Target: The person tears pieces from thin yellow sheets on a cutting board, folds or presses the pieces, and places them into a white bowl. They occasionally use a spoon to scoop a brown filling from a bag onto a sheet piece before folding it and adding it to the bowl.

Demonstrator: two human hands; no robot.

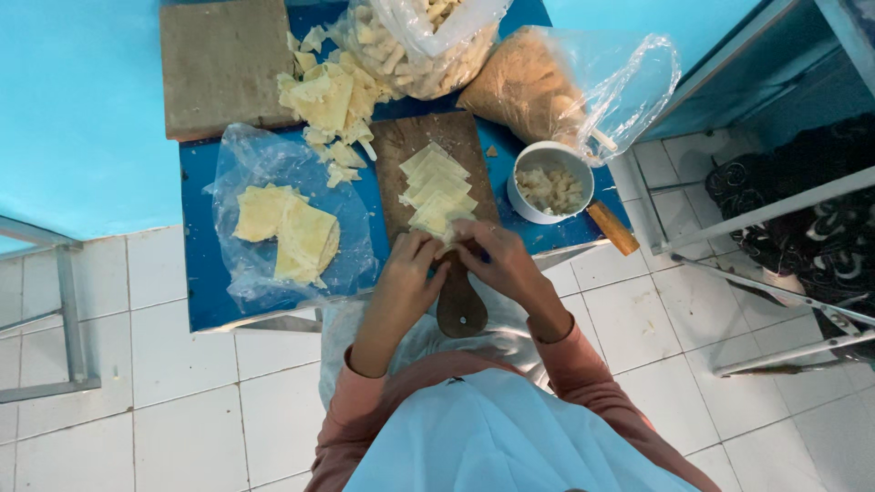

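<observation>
Both hands (456, 260) pinch pastry sheet (444, 235) over wooden board (415, 146), fingers curled.

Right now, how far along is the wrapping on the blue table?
Done, it seems: a bag at the back holds many rolled pieces. In hand: the left hand and right hand work one wrapper at the near end of the board. Left: a row of wrappers on the board, a stack on plastic, filling in the bowl.
</observation>
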